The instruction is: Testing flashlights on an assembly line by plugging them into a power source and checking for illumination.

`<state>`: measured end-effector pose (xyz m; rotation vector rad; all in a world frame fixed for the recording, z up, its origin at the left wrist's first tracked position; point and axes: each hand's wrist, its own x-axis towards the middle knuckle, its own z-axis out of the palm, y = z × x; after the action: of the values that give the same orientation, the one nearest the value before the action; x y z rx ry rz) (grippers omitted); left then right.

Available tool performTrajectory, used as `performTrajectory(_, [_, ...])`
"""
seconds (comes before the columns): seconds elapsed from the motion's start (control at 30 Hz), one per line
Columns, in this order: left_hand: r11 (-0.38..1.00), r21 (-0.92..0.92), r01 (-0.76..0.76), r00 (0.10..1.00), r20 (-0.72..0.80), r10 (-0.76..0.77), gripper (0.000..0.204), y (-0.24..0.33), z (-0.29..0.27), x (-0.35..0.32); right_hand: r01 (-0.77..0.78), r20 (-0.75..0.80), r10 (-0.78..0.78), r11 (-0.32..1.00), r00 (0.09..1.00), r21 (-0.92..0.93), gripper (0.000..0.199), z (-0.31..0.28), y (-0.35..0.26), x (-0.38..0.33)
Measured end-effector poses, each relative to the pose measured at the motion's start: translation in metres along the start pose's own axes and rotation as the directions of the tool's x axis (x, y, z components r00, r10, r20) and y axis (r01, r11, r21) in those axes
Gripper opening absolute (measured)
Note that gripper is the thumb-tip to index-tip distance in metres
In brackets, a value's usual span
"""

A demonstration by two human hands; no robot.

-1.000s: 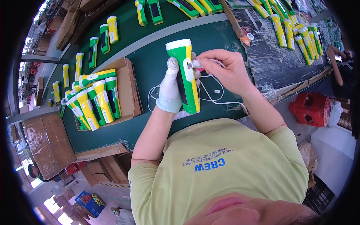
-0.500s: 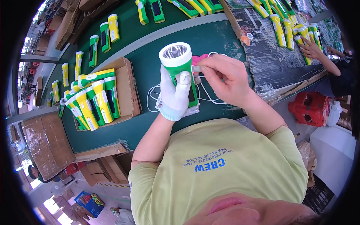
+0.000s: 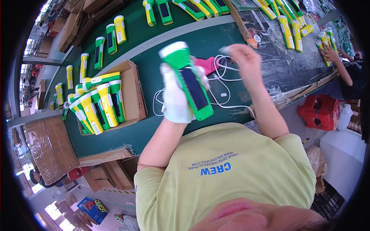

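The left hand [image 3: 175, 101] (gloved) is gripping a torch [image 3: 194, 87]; the right hand [image 3: 248, 59] is pinching a blurred cable end [image 3: 226, 50], apart from the torch, near a pink item [image 3: 207, 65].

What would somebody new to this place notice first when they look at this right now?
Probably the green flashlight with a white head, held by the gloved left hand near the middle of the picture. Next, the cardboard box packed with yellow and green flashlights on the left. Then perhaps the white cable looping over the table near the bare right hand.
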<state>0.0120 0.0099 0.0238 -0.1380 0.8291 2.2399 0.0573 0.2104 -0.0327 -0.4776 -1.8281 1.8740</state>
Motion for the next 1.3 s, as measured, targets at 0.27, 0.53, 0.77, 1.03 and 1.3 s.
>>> performTrajectory(0.27, [0.962,0.061,-0.268,0.962,-0.031,0.27,0.032,-0.007,-0.012,0.027,0.167,0.284,-0.073,0.932,0.956,-0.323,0.053,0.004,-0.037,-0.041])
performTrajectory(0.53, [0.804,0.492,-0.333,0.942,0.212,0.26,0.065,-0.005,-0.002,0.014,0.17,-0.169,-0.136,0.963,0.976,0.21,0.028,-0.072,-0.081,0.033])
performTrajectory(0.77, [0.889,0.444,-0.113,0.986,-0.057,0.154,0.061,0.02,-0.036,0.067,-0.102,-0.26,-0.207,0.563,0.943,-0.82,0.061,-0.182,-0.04,0.092])
performTrajectory(1.03, [0.756,0.645,-0.115,0.971,-0.087,0.222,0.052,0.04,-0.048,0.156,-0.332,-0.339,-0.337,0.081,0.878,-0.94,0.031,-0.285,-0.062,0.214])
performTrajectory(1.3, [-0.774,0.629,-0.078,0.66,0.614,0.433,0.05,0.067,-0.059,0.259,0.326,0.303,-0.121,0.326,0.945,-0.888,0.023,-0.177,0.055,0.122])
